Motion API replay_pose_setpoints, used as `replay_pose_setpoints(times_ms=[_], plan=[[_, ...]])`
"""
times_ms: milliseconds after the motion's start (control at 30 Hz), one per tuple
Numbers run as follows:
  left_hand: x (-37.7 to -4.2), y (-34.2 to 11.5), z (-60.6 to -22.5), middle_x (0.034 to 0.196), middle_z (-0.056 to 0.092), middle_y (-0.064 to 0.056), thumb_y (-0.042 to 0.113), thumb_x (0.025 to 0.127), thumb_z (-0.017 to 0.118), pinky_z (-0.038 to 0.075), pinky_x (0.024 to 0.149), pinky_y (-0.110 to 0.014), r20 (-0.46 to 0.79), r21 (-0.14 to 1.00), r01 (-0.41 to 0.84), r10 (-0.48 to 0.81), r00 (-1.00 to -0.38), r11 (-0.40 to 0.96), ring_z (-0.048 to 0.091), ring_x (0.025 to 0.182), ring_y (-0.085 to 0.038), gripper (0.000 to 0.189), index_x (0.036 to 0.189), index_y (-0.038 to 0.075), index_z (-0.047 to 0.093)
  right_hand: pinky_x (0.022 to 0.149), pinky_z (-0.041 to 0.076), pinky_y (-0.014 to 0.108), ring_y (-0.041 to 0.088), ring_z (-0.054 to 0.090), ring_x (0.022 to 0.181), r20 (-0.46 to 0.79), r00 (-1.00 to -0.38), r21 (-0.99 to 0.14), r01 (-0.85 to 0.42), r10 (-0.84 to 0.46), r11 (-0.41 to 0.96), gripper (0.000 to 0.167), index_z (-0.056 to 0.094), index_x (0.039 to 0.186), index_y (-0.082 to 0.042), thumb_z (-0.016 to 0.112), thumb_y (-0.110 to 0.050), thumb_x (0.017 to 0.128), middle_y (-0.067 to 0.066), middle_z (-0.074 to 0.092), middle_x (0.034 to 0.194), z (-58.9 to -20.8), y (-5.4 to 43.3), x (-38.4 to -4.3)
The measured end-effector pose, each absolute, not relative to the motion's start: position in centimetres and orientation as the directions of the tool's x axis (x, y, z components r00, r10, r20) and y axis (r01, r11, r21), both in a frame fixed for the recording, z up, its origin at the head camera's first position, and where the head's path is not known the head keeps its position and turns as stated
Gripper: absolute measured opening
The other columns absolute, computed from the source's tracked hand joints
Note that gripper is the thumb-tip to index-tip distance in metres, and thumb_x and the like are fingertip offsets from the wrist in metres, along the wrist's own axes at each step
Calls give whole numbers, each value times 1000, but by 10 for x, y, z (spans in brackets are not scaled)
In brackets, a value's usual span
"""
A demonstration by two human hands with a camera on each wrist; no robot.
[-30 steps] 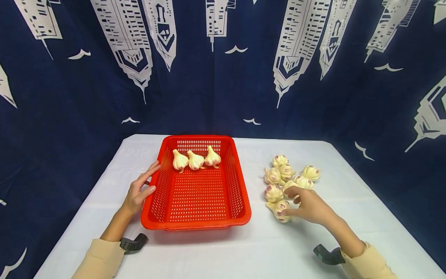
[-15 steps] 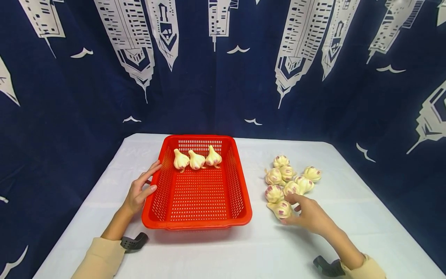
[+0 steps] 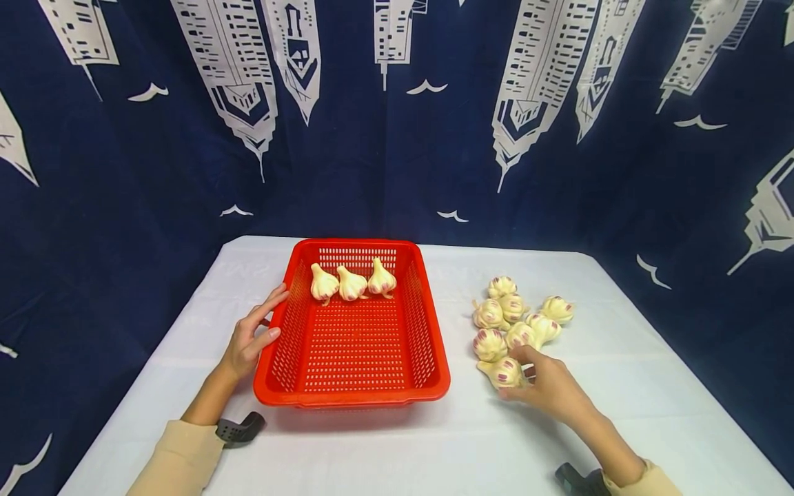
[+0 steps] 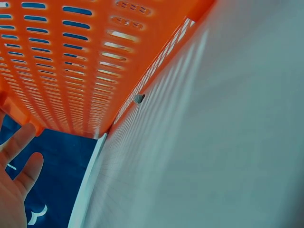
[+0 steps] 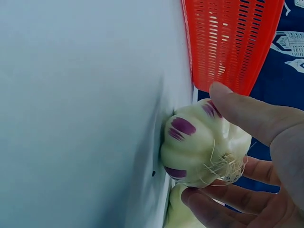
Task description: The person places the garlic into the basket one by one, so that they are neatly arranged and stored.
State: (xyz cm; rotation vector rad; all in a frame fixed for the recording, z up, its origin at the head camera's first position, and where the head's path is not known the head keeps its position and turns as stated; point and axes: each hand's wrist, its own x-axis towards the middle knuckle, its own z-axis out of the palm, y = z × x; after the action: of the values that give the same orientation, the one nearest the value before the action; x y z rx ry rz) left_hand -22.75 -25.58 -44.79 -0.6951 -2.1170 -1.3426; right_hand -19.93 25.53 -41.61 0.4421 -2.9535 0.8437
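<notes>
A red perforated plastic basket (image 3: 356,401) stands left of the middle on the white table. My left hand (image 3: 243,344) rests on its left rim with fingers extended and thumb spread apart; the left wrist view shows the basket's slotted side (image 4: 76,57) beside these fingers. At the right lies a cluster of garlic bulbs (image 3: 489,313). With thumb and fingers, my right hand (image 3: 552,386) holds the nearest garlic bulb (image 3: 504,373) from its root side. In the right wrist view this bulb (image 5: 194,142) shows purple patches and stringy roots, the thumb on one side and fingers on the other.
Along the back of the basket sit three garlic bulbs (image 3: 352,283) in a row. Other loose bulbs (image 3: 557,310) lie just beyond my right hand. A dark blue cloth (image 3: 384,172) with white printed buildings hangs behind the table (image 3: 397,455).
My right hand has come down at the nearest garlic bulb, its thumb moving from over the bulb to its near side. The left hand stays on the basket rim.
</notes>
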Motion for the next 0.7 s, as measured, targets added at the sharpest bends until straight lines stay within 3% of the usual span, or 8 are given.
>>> replay_pose_setpoints(times_ms=[300, 700], plan=[[-228, -256, -447, 151, 43, -18, 9, 80, 51, 39, 77, -25, 678, 641, 674, 140, -722, 368, 47, 123, -8, 60, 138, -2, 54, 75, 55, 40, 26, 66, 88, 127, -951, -526, -306, -283, 793, 62, 61, 114, 2, 90, -28, 68, 13, 67, 109, -413, 255, -196], [-229, -256, -448, 150, 44, -19, 8, 80, 50, 39, 77, -25, 689, 634, 686, 141, -711, 359, 48, 121, -10, 60, 138, -4, 54, 73, 56, 33, 21, 67, 87, 119, -951, -589, -300, -286, 751, 61, 61, 111, -2, 90, -33, 67, 8, 66, 105, -406, 257, -194]])
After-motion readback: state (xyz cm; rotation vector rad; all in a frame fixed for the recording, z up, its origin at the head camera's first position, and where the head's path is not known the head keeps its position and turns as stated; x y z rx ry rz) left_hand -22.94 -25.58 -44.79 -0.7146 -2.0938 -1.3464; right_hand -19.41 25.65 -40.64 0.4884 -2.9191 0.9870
